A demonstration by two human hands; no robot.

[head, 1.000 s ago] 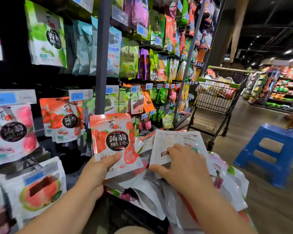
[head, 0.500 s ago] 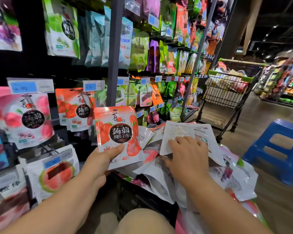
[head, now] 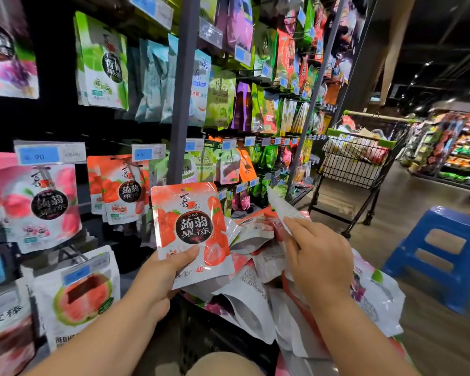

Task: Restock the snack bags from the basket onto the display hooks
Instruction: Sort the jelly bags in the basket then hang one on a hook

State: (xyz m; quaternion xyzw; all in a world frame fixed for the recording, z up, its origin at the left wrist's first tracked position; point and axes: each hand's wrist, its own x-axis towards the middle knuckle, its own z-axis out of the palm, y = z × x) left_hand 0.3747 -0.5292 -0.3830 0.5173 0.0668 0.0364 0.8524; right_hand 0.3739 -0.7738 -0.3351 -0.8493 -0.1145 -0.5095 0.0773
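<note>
The left grip [head: 158,283], a bare hand in the lower middle of the frame, is clenched on a glossy red-and-white strawberry jelly pouch with a black round label [head: 190,229]. The thumb lies across the pouch's lower front and the pouch stands upright, face toward the camera. It is clear of the rack, just right of the grey upright post [head: 183,104].

The right grip [head: 320,261], right of centre, is grasping a white printed pouch seen from its back [head: 282,210]. It pinches the pouch's lower end, and the pouch is raised edge-on, tilting up and to the left.

Under both hands lies a loose heap of silver-white and pink snack pouches [head: 244,308]. It spills over the dark mesh basket [head: 198,337] at the bottom centre.

On the rack at middle left, matching red strawberry pouches [head: 120,191] hang under a blue-and-white price tag [head: 147,153], beside and to the left of the held one. Further left hang pink peach pouches [head: 36,204], and below them a white pouch with a watermelon picture [head: 79,297].

At the right edge a blue plastic step stool [head: 440,253] stands on the wooden floor. Behind it, at upper right, is a black wire shopping trolley with a green-trimmed rim [head: 356,158], loaded with goods.
</note>
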